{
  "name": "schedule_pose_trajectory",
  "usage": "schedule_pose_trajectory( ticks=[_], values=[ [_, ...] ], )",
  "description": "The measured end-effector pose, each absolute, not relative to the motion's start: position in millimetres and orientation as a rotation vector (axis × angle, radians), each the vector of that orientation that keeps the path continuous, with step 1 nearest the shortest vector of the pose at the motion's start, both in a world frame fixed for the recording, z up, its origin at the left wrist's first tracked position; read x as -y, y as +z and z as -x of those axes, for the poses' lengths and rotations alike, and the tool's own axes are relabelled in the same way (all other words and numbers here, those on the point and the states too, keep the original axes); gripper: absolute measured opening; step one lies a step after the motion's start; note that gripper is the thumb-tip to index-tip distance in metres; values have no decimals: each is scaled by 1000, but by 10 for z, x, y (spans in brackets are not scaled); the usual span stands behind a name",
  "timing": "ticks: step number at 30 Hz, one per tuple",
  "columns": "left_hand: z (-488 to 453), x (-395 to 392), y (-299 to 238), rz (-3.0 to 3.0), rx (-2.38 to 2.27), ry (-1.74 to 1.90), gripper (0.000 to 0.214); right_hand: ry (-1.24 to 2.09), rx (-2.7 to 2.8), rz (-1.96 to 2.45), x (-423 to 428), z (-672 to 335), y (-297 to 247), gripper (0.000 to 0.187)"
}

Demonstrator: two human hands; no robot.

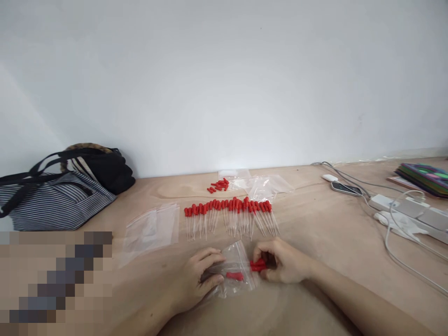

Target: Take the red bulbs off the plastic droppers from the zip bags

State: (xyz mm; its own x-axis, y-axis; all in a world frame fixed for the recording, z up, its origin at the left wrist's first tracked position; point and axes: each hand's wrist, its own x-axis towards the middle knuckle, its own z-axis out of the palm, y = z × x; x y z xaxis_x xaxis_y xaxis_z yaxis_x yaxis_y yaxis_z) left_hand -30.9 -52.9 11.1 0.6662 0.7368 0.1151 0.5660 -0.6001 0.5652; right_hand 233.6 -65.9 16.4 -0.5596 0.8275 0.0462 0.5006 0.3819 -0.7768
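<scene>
Ideally, with the left hand pinching the bag and the right hand clamped on red bulbs, ease these in straight, without forcing.

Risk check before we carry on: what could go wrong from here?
1. The thin clear bag might slip or buckle: the left hand grips only the end away from its mouth.
2. The red pieces in the right hand, at that mouth, could snag or drop.
3. The row of droppers lies just beyond both hands; a knuckle could scatter some.
</scene>
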Motion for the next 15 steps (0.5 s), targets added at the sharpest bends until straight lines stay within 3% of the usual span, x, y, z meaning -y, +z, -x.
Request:
schedule_pose_trajectory(
  ticks=[4, 10, 15],
  values=[
    [305, 545, 145, -2385, -1025, 448, 27, 1067, 2101, 1180, 593, -2494, 182, 18],
    [310, 532, 144, -2383, -1019, 483, 27, 1412, 1583, 1123, 335, -2761, 66, 16],
    [316, 521, 127, -2374, -1000, 487, 27, 1202, 1232, 1186, -24, -2914, 50, 30]
  ],
)
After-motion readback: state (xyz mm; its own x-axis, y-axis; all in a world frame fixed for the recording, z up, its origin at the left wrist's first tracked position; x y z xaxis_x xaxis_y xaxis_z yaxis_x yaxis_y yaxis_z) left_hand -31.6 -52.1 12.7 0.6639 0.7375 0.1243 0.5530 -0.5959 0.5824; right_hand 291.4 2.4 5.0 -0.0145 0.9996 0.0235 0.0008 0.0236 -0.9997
